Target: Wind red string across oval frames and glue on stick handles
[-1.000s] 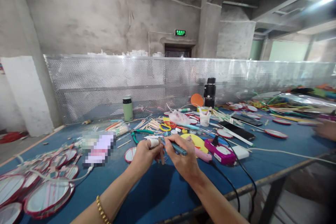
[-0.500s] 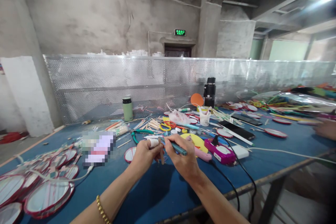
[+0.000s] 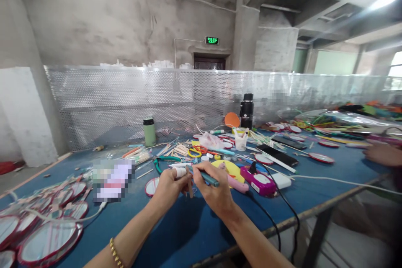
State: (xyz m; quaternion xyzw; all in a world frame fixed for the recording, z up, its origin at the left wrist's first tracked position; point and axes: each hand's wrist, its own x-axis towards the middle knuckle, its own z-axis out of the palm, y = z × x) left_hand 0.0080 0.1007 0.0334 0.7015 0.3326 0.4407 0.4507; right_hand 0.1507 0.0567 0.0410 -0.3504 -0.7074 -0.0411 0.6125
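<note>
My left hand (image 3: 169,186) is closed around a thin brown wooden stick (image 3: 189,185), and a white wrap covers its thumb tip. My right hand (image 3: 215,190) grips a teal pen-shaped tool (image 3: 207,179) whose tip points at the top of the stick. Both hands meet above the blue table (image 3: 188,230), just in front of a small red-rimmed round mirror (image 3: 151,186). A pink handle (image 3: 237,185) lies right of my right hand.
Red-rimmed mirrors (image 3: 47,240) pile at the left. Sticks, green pliers (image 3: 165,159), yellow scissors (image 3: 194,152), a magenta device (image 3: 260,181) with black cable, a green flask (image 3: 149,131) and a black flask (image 3: 246,110) crowd the middle. Another person's hand (image 3: 381,153) rests at the right.
The view has shifted slightly to the right, so everything sits a little further left. My hands keep the same grip on the stick and the tool.
</note>
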